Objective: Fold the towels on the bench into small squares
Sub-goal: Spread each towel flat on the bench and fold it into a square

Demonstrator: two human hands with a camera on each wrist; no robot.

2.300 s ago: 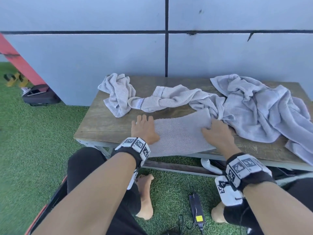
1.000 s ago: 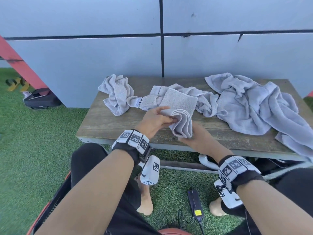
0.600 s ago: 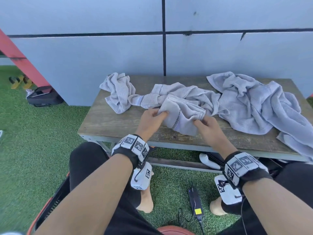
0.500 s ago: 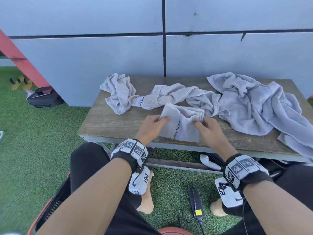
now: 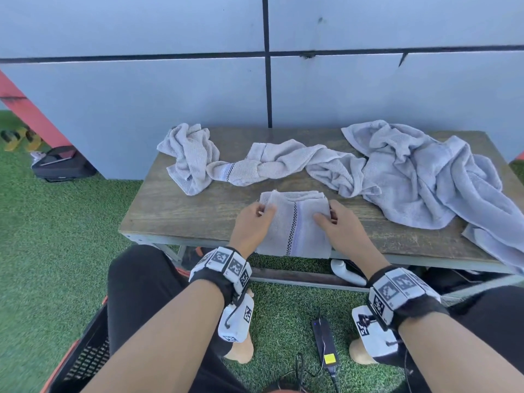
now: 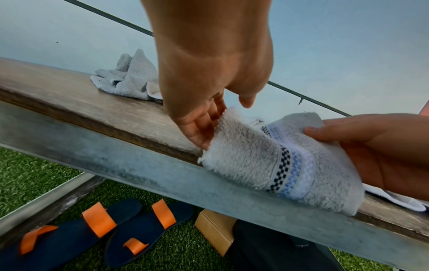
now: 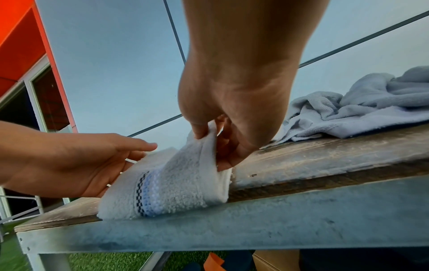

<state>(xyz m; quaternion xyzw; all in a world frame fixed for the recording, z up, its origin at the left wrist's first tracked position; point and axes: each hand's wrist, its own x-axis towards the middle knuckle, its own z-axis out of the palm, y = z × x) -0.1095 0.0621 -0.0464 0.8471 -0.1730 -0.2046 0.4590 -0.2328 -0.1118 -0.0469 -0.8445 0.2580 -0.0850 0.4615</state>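
Note:
A small grey towel (image 5: 295, 222) with a checkered blue stripe lies folded at the front edge of the wooden bench (image 5: 181, 211), its near end hanging slightly over. My left hand (image 5: 255, 219) pinches its left edge, fingers under and thumb on top, as the left wrist view (image 6: 209, 126) shows. On the other side my right hand (image 5: 334, 222) pinches the folded right edge (image 7: 209, 144). Three unfolded towels lie further back: a crumpled one (image 5: 190, 157) at the left, a twisted one (image 5: 283, 163) in the middle, a large one (image 5: 425, 177) at the right.
A grey panel wall (image 5: 198, 95) backs the bench. Sandals (image 6: 92, 238) and a cardboard box (image 6: 216, 231) lie under it on green turf. A black charger (image 5: 326, 341) with a cable lies between my feet. A dark bag (image 5: 62, 165) sits at the far left.
The towel was spread flat, then lifted and folded in the air. It now rests on the bench front as a smaller rectangle, both hands still pinching its side edges.

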